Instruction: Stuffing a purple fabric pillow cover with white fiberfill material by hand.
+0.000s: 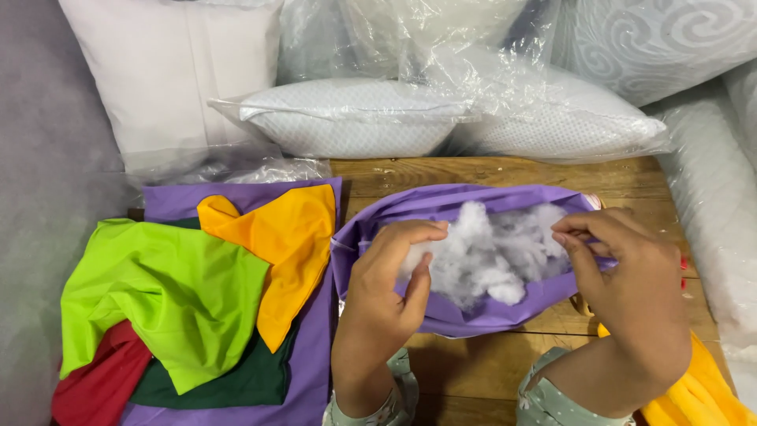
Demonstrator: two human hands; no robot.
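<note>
Stuffing (489, 252), white and fluffy, sits in the open mouth of the purple cover (465, 315), which lies across the middle of the wooden worktop (473, 173), toward its near edge. My left hand (390, 284) pinches a tuft of the fibre between thumb and fingertips at the left side of the opening. My right hand (631, 284) is closed on the cover's rim at the right side, fingers curled over the cloth, holding the mouth apart.

I judge the stuffing very light and soft; it should tear away in wisps and cling to itself, so a loose pinch at a clump's edge will do. The cover looks thin and limp, a little slick, best held by the hem of the opening.

On the worktop's left side lies a pile of cloths: lime green (165, 300) on top, orange (276, 244) beside it, dark green (236, 383) and red (98, 383) beneath, all on a purple sheet (307, 379). Along the far edge rest bagged pillows (355, 118). A yellow cloth (702, 394) lies by my right wrist.
</note>
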